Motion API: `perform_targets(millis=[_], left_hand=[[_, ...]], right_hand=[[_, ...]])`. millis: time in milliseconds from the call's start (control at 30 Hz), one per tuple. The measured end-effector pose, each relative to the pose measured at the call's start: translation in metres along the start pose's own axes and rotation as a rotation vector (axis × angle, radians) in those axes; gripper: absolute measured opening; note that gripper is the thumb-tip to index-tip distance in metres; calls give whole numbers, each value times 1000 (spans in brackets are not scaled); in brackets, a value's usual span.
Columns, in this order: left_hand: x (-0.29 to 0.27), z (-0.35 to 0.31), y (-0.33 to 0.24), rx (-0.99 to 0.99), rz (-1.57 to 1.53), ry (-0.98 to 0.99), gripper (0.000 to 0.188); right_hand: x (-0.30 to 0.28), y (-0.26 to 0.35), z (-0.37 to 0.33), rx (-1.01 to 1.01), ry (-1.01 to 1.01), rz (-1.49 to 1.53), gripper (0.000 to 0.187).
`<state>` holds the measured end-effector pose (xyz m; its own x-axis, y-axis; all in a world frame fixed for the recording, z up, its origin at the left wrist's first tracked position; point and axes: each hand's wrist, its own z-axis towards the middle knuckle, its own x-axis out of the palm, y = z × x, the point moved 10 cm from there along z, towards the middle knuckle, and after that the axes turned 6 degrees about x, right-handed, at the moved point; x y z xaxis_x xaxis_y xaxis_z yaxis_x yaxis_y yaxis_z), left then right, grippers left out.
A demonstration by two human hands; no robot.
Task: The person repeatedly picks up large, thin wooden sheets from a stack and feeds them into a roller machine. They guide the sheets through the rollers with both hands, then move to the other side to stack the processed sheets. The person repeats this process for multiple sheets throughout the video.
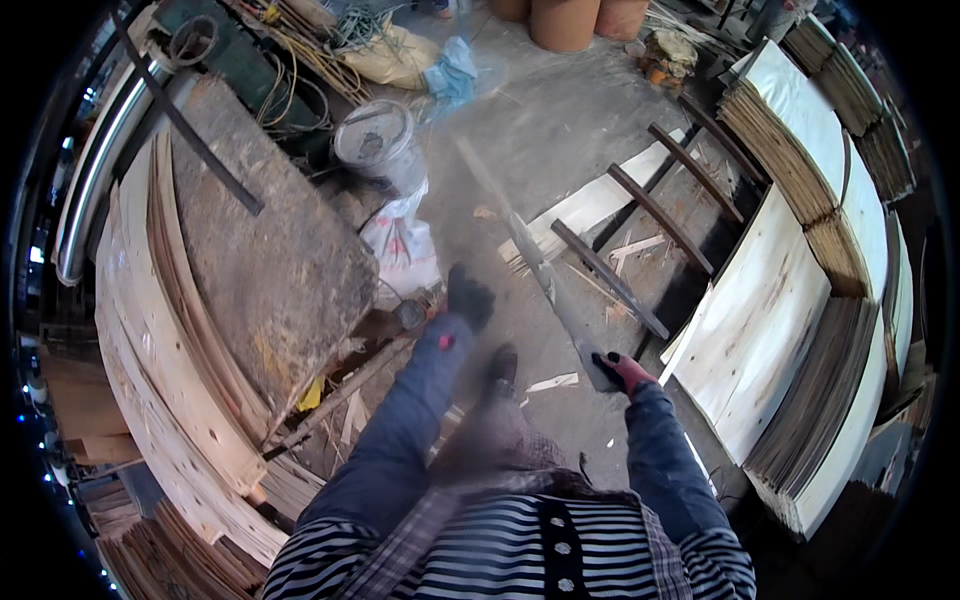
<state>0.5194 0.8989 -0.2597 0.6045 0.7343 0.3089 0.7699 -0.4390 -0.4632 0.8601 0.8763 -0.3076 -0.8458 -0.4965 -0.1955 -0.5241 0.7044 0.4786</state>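
My right hand, in a dark and reddish glove, is closed around the near end of a long, narrow grey-brown strip that looks like wood. The strip slants forward and left over the floor, its far end blurred. My left hand, in a dark glove, hangs in front of me with its fingers somewhat apart and nothing visible in it. Motion softens its outline. Nearest to it are a white sack with red marks and a dusty bucket.
At right, a rack with dark bars stands beside stacked veneer sheets and a pale sheet. A worn board and curved veneer occupy the left. Brown drums stand far ahead; wood scraps litter the floor.
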Motion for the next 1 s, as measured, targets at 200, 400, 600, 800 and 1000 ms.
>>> perform_targets(millis=[200,400,600,800,1000], left_hand=[[-123,-108,26,382,34,221,53],[-201,-324,11,692,-62,258,40],[-429,-508,11,1123,862,-1081,64],[-653,-516,167,786,-92,-1356,64],[-671,-474,138,1072,-241,-784,53]], right_hand=[[-41,40,-38,-289,-764,-177,76],[-105,84,-147,-735,-800,354,59],[114,262,-302,-1182,-414,103,62],[502,253,-438,-1422,268,-664,73],[676,196,-500,-1423,791,-685,62]])
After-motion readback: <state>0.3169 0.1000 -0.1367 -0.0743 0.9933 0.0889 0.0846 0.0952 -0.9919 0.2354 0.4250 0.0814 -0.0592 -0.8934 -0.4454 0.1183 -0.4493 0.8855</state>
